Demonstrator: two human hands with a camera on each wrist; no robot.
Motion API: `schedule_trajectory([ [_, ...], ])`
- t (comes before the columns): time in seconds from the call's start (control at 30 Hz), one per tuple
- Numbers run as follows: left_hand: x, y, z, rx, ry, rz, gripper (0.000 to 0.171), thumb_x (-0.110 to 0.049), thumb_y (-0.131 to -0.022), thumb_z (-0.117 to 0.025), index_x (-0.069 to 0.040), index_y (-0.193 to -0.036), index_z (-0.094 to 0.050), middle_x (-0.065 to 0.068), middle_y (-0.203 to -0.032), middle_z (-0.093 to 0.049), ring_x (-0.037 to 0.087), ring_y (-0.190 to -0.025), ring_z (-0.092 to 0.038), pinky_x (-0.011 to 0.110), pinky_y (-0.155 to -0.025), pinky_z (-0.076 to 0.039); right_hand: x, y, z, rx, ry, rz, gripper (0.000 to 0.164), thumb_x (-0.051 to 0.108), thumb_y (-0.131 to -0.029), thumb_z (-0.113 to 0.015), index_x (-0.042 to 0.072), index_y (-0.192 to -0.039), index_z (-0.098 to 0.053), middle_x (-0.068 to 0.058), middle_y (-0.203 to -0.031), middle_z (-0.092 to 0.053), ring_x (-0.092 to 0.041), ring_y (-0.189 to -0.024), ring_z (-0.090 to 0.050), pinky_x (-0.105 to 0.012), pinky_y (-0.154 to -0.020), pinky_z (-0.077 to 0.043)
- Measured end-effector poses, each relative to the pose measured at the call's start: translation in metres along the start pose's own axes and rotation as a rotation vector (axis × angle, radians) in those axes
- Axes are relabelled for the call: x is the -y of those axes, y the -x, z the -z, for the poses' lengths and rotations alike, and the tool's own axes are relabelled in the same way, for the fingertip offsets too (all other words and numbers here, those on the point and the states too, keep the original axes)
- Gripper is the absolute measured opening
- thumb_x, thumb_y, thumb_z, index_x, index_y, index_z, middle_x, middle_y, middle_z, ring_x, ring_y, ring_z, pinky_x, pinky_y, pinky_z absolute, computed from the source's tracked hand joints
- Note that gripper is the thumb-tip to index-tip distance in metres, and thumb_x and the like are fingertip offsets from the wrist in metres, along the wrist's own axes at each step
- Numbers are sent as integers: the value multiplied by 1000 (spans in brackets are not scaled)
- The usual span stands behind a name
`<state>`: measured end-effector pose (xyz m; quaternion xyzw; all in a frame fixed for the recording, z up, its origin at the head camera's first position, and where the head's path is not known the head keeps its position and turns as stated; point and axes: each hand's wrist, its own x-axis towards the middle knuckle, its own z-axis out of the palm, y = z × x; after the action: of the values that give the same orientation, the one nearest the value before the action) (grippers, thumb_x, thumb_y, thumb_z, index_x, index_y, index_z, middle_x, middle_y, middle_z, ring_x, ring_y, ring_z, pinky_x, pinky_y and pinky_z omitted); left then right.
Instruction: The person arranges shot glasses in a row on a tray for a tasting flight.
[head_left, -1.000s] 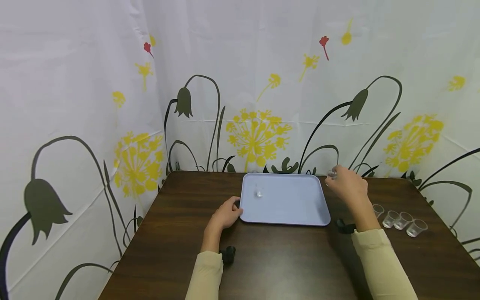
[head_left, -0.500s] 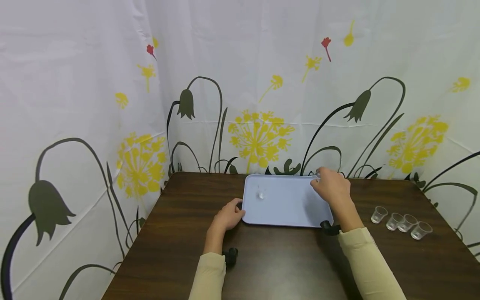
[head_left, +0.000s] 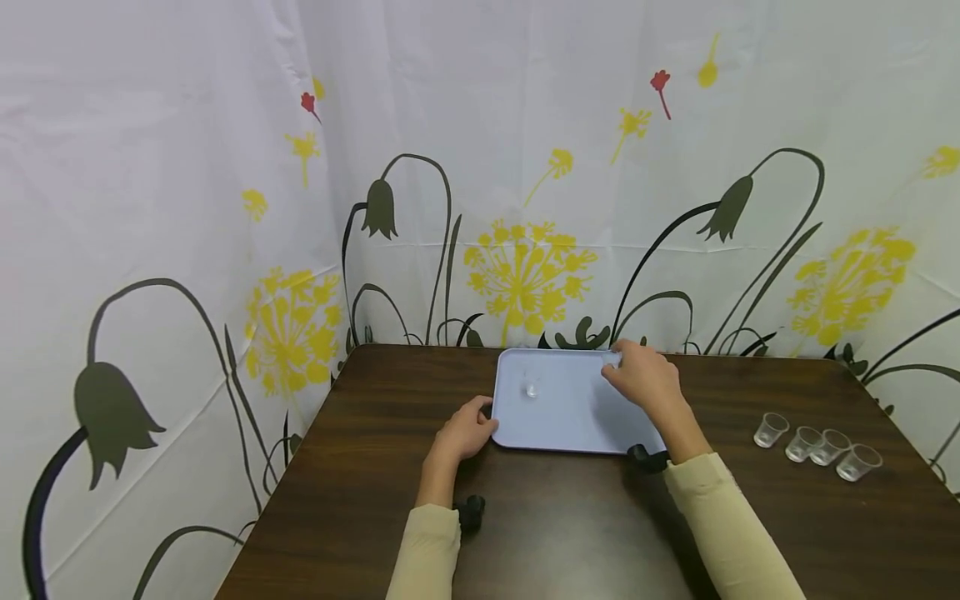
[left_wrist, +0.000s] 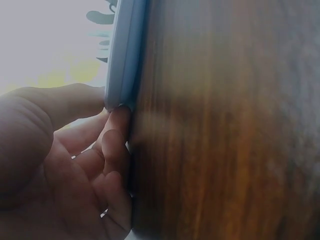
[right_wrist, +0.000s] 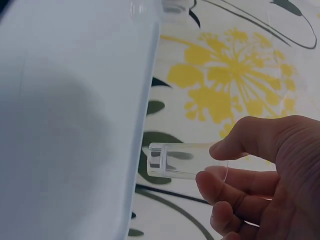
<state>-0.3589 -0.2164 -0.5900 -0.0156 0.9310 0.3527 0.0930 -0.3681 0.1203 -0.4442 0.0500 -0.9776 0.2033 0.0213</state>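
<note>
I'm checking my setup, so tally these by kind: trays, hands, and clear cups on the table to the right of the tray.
Tray: 1
Hands: 2, left hand and right hand
Clear cups: 4
Total: 7

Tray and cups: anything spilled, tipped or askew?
Nothing stands out: the blue tray looks level, one clear cup stands on it, and four cups stand upright on the table; no spill shows.
</note>
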Motion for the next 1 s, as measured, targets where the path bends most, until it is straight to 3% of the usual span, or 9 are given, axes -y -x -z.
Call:
schedule_trajectory([
  [0.17,-2,1,3,-4,3,12,56,-39,-102,-67,-23,-155,-56,-7,-98,-69,18,-78,-63,41,-73,-43,9,-4,-11,32,-25,34,51,32,-96,-65,8,-140,-69,-11,-113,-80,-27,-84,-70,-45,-63,-52],
  [0.37,-15,14,10,-11,3,7,55,-36,-103,-67,-21,-155,-56,-7,-102,-71,18,-82,-63,43,-78,-44,14,-8,-24,68,-66,104,47,31,-96,-69,4,-135,-71,-14,-111,-80,-24,-84,-72,-42,-68,-55],
  [0.57,-23,24,14,-4,1,5,54,-35,-103,-67,-18,-154,-56,-2,-107,-73,20,-85,-63,52,-83,-47,23,-10,-30,94,-70,96,47,33,-96,-68,8,-136,-70,-10,-113,-80,-24,-89,-73,-43,-69,-54],
  [0.87,-10,10,5,-17,-3,15,54,-36,-103,-66,-21,-154,-56,-8,-103,-72,18,-85,-64,50,-85,-46,39,-10,-37,94,-68,115,46,33,-95,-70,10,-134,-71,-7,-110,-81,-26,-91,-74,-49,-72,-55],
  [1.0,-10,10,5,-7,8,25,55,-39,-104,-66,-22,-155,-55,-8,-104,-72,18,-85,-64,50,-86,-46,43,-10,-42,100,-63,118,44,34,-95,-71,11,-133,-72,-5,-109,-81,-25,-89,-73,-49,-71,-55],
])
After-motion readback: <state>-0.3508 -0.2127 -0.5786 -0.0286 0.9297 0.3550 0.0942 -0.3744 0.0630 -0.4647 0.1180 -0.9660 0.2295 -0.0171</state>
